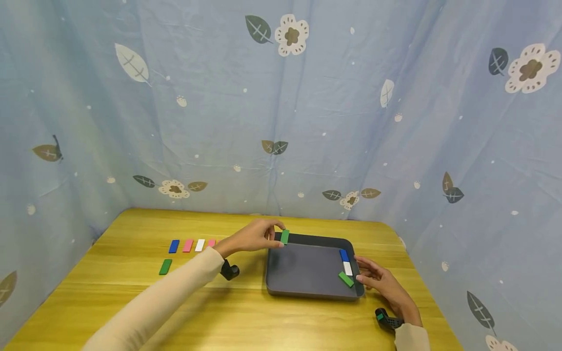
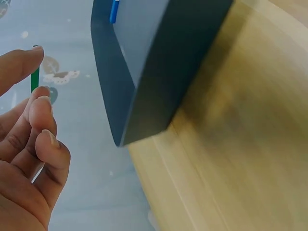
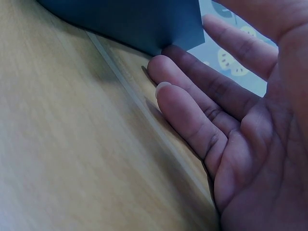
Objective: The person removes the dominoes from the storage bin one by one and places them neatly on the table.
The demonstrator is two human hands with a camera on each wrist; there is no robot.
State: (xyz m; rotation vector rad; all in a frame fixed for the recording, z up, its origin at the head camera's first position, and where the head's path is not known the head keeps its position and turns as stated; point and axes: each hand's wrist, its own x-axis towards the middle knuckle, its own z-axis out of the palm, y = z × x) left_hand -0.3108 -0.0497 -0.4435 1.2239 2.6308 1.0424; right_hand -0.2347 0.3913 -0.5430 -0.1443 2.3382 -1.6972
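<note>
My left hand (image 1: 255,235) pinches a green rectangular block (image 1: 285,237) between thumb and fingers, above the back left corner of a dark grey tray (image 1: 307,273). In the left wrist view the block (image 2: 35,81) shows edge-on between the fingertips. At the tray's right wall, my right hand (image 1: 384,285) has its relaxed fingers against the outside, and the thumb lies near the rim. In the tray, along the right side, lie a blue block (image 1: 344,255), a white block (image 1: 348,268) and a tilted light green block (image 1: 346,279).
Left of the tray, a row on the wooden table (image 1: 210,317) holds a blue block (image 1: 174,246), a pink block (image 1: 188,245), a white block (image 1: 200,244) and another pink block (image 1: 211,243). A green block (image 1: 165,266) lies nearer. A patterned curtain (image 1: 219,122) hangs behind.
</note>
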